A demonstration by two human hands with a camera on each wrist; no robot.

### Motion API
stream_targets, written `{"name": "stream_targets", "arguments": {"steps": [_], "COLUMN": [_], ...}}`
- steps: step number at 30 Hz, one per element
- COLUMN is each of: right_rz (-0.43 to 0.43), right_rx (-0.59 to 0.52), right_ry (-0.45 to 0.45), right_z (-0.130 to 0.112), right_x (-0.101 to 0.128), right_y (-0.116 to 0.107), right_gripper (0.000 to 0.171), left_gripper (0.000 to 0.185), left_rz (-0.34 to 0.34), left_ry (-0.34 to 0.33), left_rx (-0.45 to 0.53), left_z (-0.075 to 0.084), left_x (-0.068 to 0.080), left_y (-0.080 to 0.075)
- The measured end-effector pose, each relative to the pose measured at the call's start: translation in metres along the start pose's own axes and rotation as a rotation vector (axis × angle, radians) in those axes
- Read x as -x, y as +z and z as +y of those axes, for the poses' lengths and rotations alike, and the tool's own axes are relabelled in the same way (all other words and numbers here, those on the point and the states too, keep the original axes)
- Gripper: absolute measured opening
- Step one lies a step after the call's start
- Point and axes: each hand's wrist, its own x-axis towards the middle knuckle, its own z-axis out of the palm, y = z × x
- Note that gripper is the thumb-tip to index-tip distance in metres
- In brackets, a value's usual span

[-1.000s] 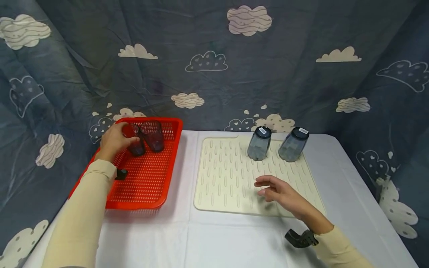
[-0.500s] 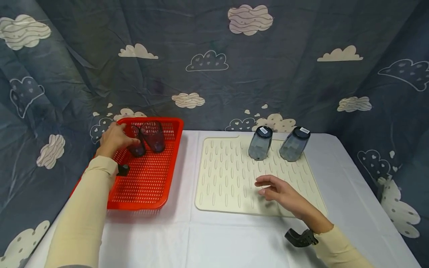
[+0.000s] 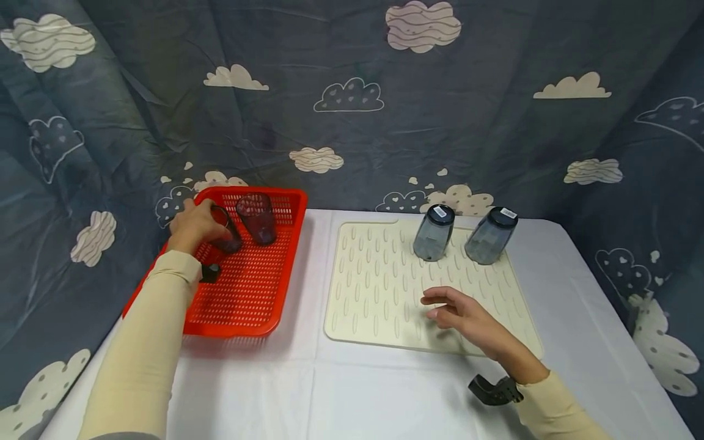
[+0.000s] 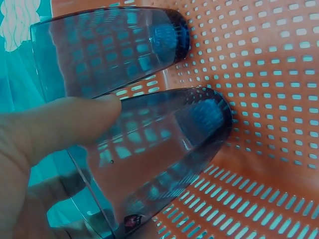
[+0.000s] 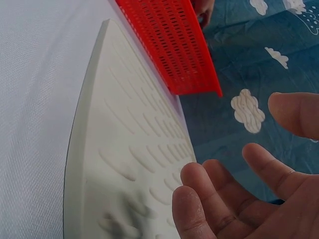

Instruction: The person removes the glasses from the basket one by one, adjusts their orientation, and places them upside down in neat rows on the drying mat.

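Note:
My left hand (image 3: 199,227) reaches into the back left of the red basket (image 3: 233,331) and grips a dark tinted drinking glass (image 3: 231,239) near its rim. In the left wrist view, the thumb lies on the near side of this glass (image 4: 164,144) and the fingers show through and behind it. Beside it leans a second tinted glass (image 3: 258,220), also seen as the upper glass (image 4: 109,52) in the left wrist view. My right hand (image 3: 464,318) hovers over the front of the cream ridged mat (image 3: 374,287), fingers loosely bent, holding nothing.
Two upside-down tinted glasses, the left glass (image 3: 433,235) and the right glass (image 3: 489,238), stand at the mat's back right. A white cloth (image 3: 264,391) covers the table. Behind hangs a dark curtain (image 3: 264,134) with cloud prints.
The left fingers have settled round the glass's rim, and that glass sits slightly farther from its neighbour. The head view has shifted a little. The right hand stays in place.

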Motion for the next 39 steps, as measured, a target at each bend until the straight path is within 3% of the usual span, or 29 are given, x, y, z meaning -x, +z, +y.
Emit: {"name": "stream_targets", "arguments": {"steps": [12, 20, 29, 34, 39], "right_rz": [-0.003, 0.003, 0.015, 0.015, 0.027], "right_rx": [0.007, -0.017, -0.029, -0.017, -0.001], "right_ry": [-0.005, -0.03, -0.061, -0.047, -0.031], "right_z": [-0.001, -0.001, -0.004, -0.004, -0.003], "right_x": [0.001, 0.005, 0.005, 0.005, 0.006], "right_y": [-0.001, -0.004, -0.005, -0.006, -0.006], "right_gripper": [0.049, 0.048, 0.044, 0.045, 0.045], "left_gripper": [0.085, 0.081, 0.087, 0.083, 0.091], "left_rz": [0.012, 0.066, 0.178, 0.207, 0.178], "left_ry": [0.017, 0.082, 0.202, 0.183, 0.11], "left_rx": [-0.025, 0.059, 0.07, 0.159, 0.295], "left_z": [-0.002, -0.014, -0.022, -0.027, -0.029], "left_x": [0.004, 0.016, 0.043, 0.059, 0.071], "left_y": [0.001, 0.004, -0.021, -0.032, -0.04]}}
